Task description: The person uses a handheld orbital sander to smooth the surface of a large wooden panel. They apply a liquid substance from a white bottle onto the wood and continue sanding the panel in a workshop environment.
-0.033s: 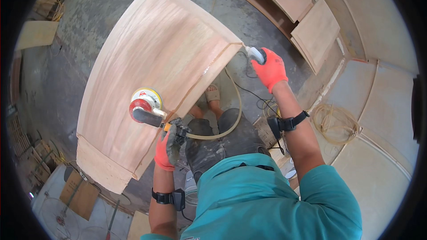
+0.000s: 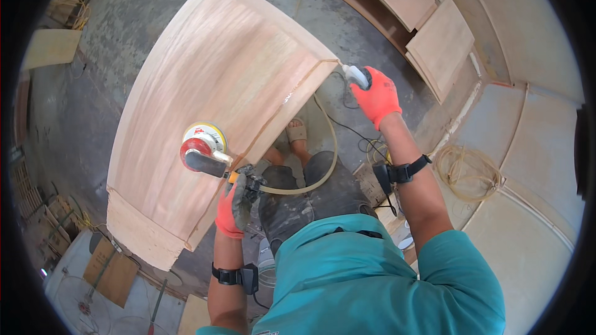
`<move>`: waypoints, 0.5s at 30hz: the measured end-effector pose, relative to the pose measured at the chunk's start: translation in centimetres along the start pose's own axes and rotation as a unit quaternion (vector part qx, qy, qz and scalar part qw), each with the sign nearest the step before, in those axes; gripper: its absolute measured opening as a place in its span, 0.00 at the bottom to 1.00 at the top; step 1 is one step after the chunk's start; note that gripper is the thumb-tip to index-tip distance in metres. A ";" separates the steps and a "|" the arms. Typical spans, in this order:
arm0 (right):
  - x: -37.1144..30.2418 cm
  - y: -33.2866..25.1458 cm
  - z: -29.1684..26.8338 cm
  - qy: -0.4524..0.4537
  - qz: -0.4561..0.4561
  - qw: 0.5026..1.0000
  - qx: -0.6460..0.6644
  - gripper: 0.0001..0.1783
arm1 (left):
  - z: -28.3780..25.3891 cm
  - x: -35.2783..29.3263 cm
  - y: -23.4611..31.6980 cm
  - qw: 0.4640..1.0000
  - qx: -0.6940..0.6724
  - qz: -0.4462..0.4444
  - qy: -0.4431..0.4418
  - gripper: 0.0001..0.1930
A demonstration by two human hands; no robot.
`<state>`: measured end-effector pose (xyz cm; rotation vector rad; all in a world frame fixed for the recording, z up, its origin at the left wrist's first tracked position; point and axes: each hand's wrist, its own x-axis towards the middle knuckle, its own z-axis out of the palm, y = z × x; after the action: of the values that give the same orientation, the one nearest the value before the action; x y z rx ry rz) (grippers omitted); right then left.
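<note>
A large pale wooden panel (image 2: 211, 74) with a curved outer edge lies in front of me. A thin brown line runs along its near edge to the right corner. My right hand (image 2: 376, 96), in a red glove with a grey palm, is closed round a small whitish squeeze bottle (image 2: 356, 76), its nozzle at that corner. On the panel's lower left part rests a round air sander (image 2: 202, 146), white and red with a dark handle. My left hand (image 2: 233, 206), gloved alike, is closed round the air hose (image 2: 282, 192) beside the orange fitting; the fingers are partly hidden.
Flat wooden panels and an open wooden case (image 2: 366, 15) stand at the upper right. A coiled hose (image 2: 469, 172) lies at the right. The air hose loops over my legs, and a dark cable passes near my right arm. A bucket (image 2: 266, 263) stands by my left forearm.
</note>
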<state>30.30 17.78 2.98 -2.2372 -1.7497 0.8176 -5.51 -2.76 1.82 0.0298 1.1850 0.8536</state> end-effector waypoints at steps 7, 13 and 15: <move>-0.2 -0.9 -0.1 -0.012 0.001 1.000 0.003 0.23 | -5.7 -0.8 -0.5 0.955 0.289 0.062 -0.017 0.24; 0.6 -1.5 1.1 -0.025 -0.042 0.999 0.009 0.23 | -6.7 -4.2 8.3 0.899 0.377 0.220 0.046 0.22; 0.8 -1.8 1.3 -0.026 -0.046 0.999 0.012 0.23 | -9.4 -3.8 9.1 0.879 0.364 0.256 0.171 0.21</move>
<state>28.23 18.82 2.44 -2.1226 -1.8401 0.8781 -18.76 -2.45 5.06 0.8755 1.8278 0.8344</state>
